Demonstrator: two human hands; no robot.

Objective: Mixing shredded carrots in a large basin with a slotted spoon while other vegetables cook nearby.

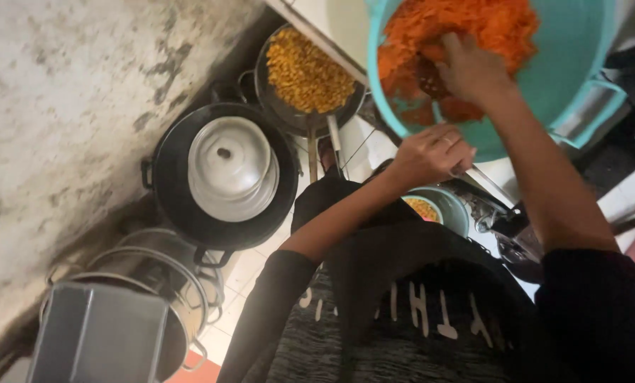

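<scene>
The left hand (431,152) closes its grip on the lower rim of a large teal tub (566,71), fingers curled over the edge and a ring showing on one of them, so the tub sits tilted toward the camera at the top right of the view. The right hand (470,67) is inside the tub, fingers bent and pressed into a heap of shredded orange vegetable (473,25) that fills its upper half; whether those fingers pinch any of it I cannot tell. Below and left of the tub a frying pan (275,99) holds yellow corn kernels (310,71). Beside it stands a black pot (168,184) with a pale metal lid (229,167) resting in it, and stacked steel pots (154,284) lie nearer. A small bowl (456,209) of yellow food shows under the left forearm.
</scene>
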